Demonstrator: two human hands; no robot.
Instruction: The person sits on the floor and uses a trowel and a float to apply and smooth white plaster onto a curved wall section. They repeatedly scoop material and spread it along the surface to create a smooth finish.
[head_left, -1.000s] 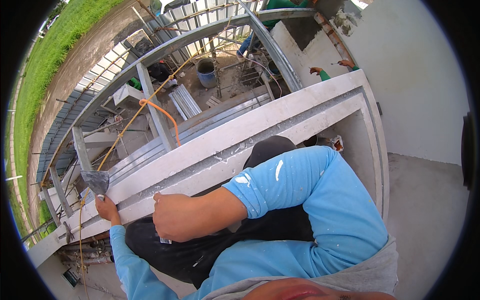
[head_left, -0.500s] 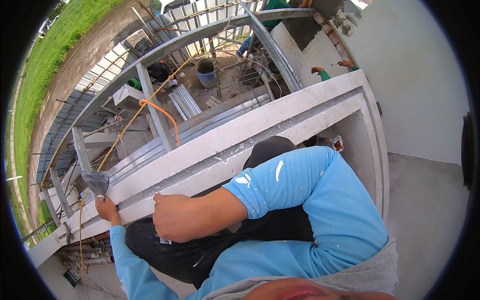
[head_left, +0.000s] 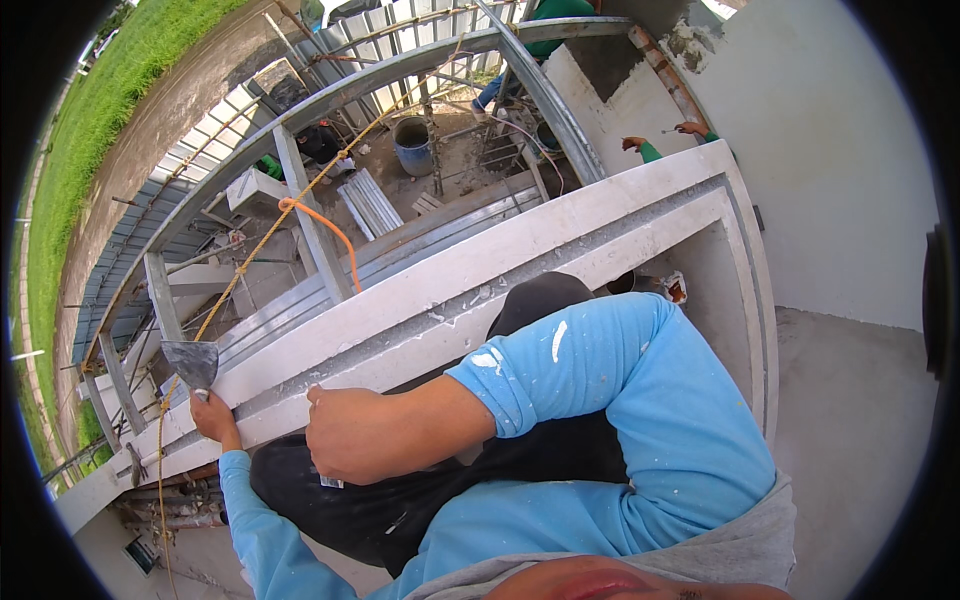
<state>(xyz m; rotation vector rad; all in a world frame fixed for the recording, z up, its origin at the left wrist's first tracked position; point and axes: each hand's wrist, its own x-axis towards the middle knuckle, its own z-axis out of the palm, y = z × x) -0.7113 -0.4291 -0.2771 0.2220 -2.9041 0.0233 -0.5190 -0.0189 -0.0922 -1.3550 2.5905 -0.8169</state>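
Observation:
My left hand (head_left: 215,420) is closed round the handle of a putty knife (head_left: 191,362), its wide grey blade pointing up and away from me. The hand rests at the left part of a long white ledge (head_left: 450,285) with a grey groove along it. To its right, my right hand (head_left: 360,436) is curled into a fist over the near edge of the ledge, above my dark trousers. What that fist holds, if anything, is hidden; a small shiny bit shows just below it.
Beyond the ledge is a drop to a work area with a blue drum (head_left: 412,146) and metal sheets (head_left: 370,205). A yellow rope (head_left: 240,270) crosses a curved metal frame (head_left: 355,85). Co-workers' hands (head_left: 634,143) show near the far right wall. A dark container (head_left: 634,283) sits behind my arm.
Both my hands and the putty knife stay in place. The co-worker in green at the top has shifted slightly.

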